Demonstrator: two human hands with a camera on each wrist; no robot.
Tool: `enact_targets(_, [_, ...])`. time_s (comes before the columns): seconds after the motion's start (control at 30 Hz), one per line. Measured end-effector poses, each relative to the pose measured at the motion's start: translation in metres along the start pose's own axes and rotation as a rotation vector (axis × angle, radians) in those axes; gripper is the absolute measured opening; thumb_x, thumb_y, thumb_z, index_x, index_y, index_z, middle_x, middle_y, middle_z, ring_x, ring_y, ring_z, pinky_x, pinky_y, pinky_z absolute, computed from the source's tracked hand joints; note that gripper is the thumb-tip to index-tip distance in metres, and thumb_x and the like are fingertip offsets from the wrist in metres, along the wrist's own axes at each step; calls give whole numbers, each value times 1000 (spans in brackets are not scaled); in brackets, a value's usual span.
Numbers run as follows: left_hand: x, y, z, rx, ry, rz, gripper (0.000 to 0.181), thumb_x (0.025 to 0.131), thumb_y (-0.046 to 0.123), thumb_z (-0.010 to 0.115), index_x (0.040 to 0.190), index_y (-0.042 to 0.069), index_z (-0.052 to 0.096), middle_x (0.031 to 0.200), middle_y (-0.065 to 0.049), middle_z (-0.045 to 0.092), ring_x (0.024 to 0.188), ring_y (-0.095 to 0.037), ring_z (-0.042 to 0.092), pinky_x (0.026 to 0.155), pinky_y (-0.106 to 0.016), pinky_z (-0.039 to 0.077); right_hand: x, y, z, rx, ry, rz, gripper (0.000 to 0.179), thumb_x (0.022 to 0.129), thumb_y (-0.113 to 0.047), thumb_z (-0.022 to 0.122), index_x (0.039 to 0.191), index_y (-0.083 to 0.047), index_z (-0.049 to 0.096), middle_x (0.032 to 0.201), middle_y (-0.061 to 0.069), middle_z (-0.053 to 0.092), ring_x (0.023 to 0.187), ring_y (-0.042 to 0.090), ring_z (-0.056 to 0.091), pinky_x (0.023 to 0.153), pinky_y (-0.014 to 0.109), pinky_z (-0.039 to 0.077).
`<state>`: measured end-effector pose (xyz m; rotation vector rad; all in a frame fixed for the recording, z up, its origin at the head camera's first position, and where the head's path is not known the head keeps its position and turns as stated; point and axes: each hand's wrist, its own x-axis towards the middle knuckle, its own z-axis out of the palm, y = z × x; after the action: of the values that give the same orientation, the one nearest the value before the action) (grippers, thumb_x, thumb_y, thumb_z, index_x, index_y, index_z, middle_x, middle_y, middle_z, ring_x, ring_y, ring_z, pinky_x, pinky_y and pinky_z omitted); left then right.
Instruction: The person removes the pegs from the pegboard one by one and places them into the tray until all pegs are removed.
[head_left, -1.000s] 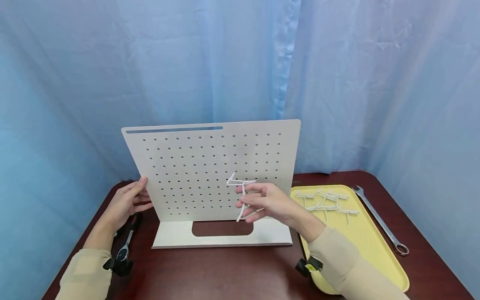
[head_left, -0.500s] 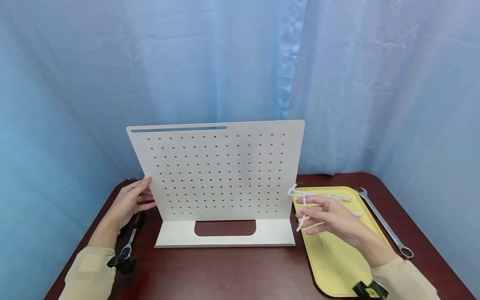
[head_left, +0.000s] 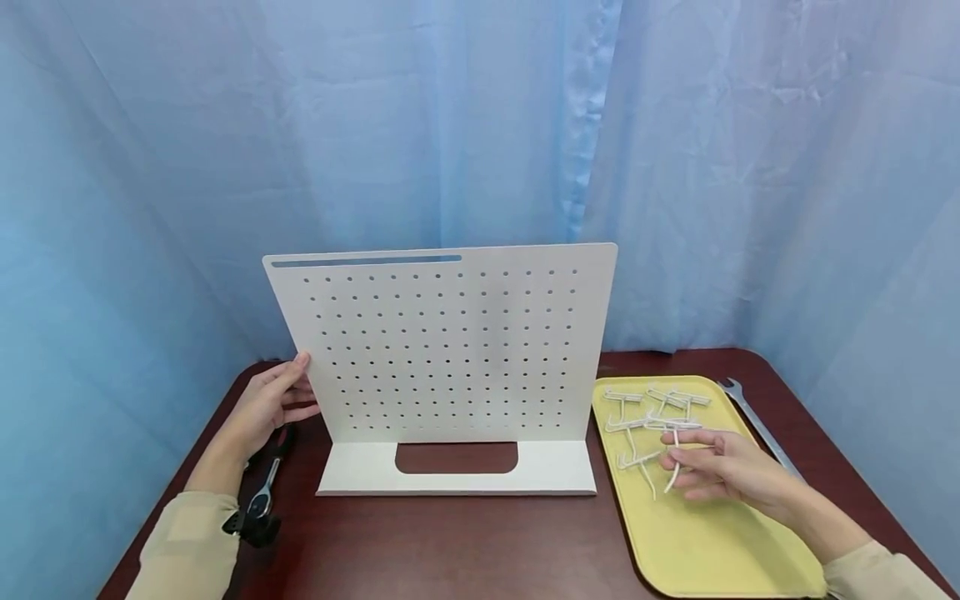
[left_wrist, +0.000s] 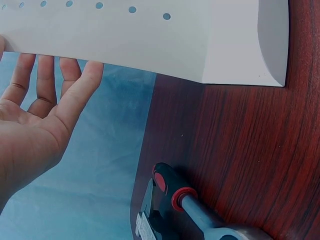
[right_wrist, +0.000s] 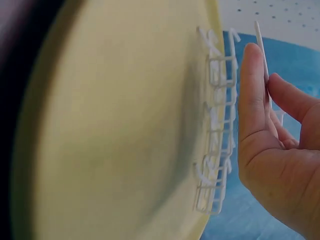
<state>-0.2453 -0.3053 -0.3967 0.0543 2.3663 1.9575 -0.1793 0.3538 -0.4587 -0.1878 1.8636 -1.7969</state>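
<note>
A white pegboard with rows of small holes stands upright on its flat base. My left hand grips its left edge, thumb on the front face and fingers behind; the left wrist view shows those fingers at the edge. Over the yellow tray, my right hand pinches a white wire hook between thumb and fingers. Its thin stem pokes past the fingertips in the right wrist view. Several similar hooks lie on the tray's far part, just beyond the right hand.
Right of the tray lies a combination wrench, partly hidden by the right arm. A ratchet lies under the left forearm, beside a dark tool with a metal part. Blue curtains hang around the dark wooden table.
My right hand has carried the hook from in front of the pegboard rightward and down over the tray. My left hand still holds the pegboard's edge; the view has shifted slightly.
</note>
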Motion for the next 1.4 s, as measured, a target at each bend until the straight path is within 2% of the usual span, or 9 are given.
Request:
enact_targets(0.13, [-1, -1, 0, 1, 2, 3, 50, 103, 51, 55, 108, 1, 61, 99, -11, 64, 93, -21, 69, 84, -39, 61, -4, 9, -12, 1, -25, 36, 41, 109, -17, 51, 144, 3, 46, 120, 14, 69, 96, 25, 72, 85, 46, 60])
enact_targets(0.3, [-3, -2, 0, 2, 6, -1, 52, 102, 52, 55, 107, 1, 60, 99, -10, 65, 93, -20, 70, 83, -39, 61, -7, 17, -23, 60, -74, 98, 37, 109, -15, 50, 141, 2, 49, 118, 13, 70, 97, 24, 72, 87, 45, 60])
enact_targets(0.4, [-3, -2, 0, 6, 5, 2, 51, 102, 52, 55, 108, 2, 61, 99, -10, 65, 93, -20, 70, 83, -39, 61, -9, 20, -28, 82, -112, 104, 34, 108, -13, 50, 139, 3, 50, 116, 12, 70, 96, 23, 73, 86, 44, 60])
enact_targets(0.6, [-4, 0, 0, 14, 0, 1, 53, 103, 52, 54, 115, 1, 61, 101, -9, 67, 94, -21, 69, 84, -40, 60, -9, 25, -32, 88, -135, 125, 29, 109, -12, 49, 133, 1, 54, 114, 11, 72, 95, 21, 73, 84, 43, 61])
enact_targets(0.77, [-3, -1, 0, 12, 9, -3, 53, 102, 53, 54, 114, 1, 60, 102, -10, 66, 94, -20, 70, 84, -40, 60, -8, 24, -33, 69, -166, 138, 26, 109, -13, 48, 127, 4, 58, 105, 8, 72, 85, 13, 71, 77, 36, 62])
enact_targets(0.83, [-3, 0, 0, 7, 8, 1, 53, 102, 53, 54, 113, 1, 60, 102, -11, 65, 95, -21, 70, 84, -40, 60, -8, 23, -33, 53, -163, 148, 26, 109, -14, 49, 124, 6, 58, 97, 6, 70, 79, 9, 68, 72, 32, 62])
enact_targets(0.97, [-2, 0, 0, 3, 13, 8, 52, 102, 53, 55, 114, 2, 61, 102, -10, 66, 95, -22, 70, 84, -40, 60, -8, 23, -34, 24, -130, 167, 26, 108, -17, 52, 119, 5, 58, 88, 4, 67, 73, 8, 65, 67, 30, 61])
enact_targets(1.3, [0, -2, 1, -18, 6, 5, 49, 102, 51, 56, 108, 3, 63, 99, -9, 68, 91, -21, 69, 83, -41, 61, -9, 25, -36, -10, -128, 186, 26, 109, -21, 50, 116, 4, 56, 93, 6, 67, 73, 10, 63, 67, 31, 60])
enact_targets(1.4, [0, -1, 1, -13, 10, 0, 50, 102, 52, 56, 108, 3, 62, 99, -9, 67, 91, -21, 69, 83, -41, 61, -10, 24, -34, -24, -118, 181, 26, 109, -22, 50, 113, 2, 57, 92, 6, 67, 77, 12, 67, 70, 35, 62])
